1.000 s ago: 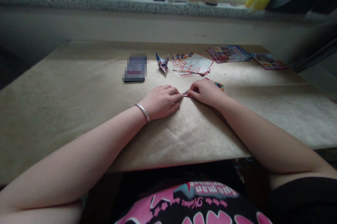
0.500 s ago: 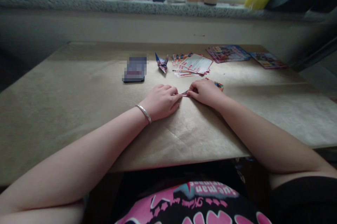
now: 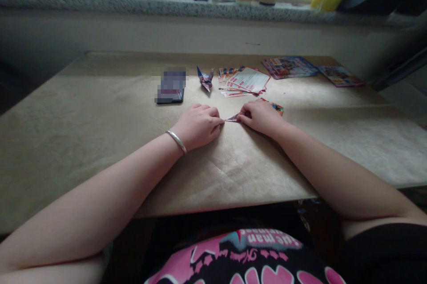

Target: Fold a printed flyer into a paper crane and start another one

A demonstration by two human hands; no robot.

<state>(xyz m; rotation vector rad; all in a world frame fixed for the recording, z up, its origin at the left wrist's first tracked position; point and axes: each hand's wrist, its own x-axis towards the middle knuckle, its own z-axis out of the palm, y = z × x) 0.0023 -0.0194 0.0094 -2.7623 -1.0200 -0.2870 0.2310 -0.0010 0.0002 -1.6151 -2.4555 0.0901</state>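
Between my hands lies a small folded piece of printed paper point(image 3: 232, 118), its thin white-edged tip pointing left. My left hand point(image 3: 200, 126), with a silver bangle at the wrist, has its fingers closed at that tip. My right hand point(image 3: 258, 116) pinches the paper's wider part against the table and hides much of it. Some colourful printed paper point(image 3: 277, 108) shows behind the right hand; whether it is the same piece I cannot tell. Beyond the hands stands a folded paper crane point(image 3: 206, 80) in blue and red print.
A dark phone point(image 3: 171, 87) lies left of the crane. Fanned printed cards point(image 3: 248, 81) are right of it, with more colourful cards point(image 3: 290, 67) at the back right and another pile point(image 3: 340, 76) beside them. Bottles and small items line the stone windowsill point(image 3: 187, 6).
My left hand has slid a little to the left along the paper, and more of the tip shows between the hands. The right hand has stayed in place.
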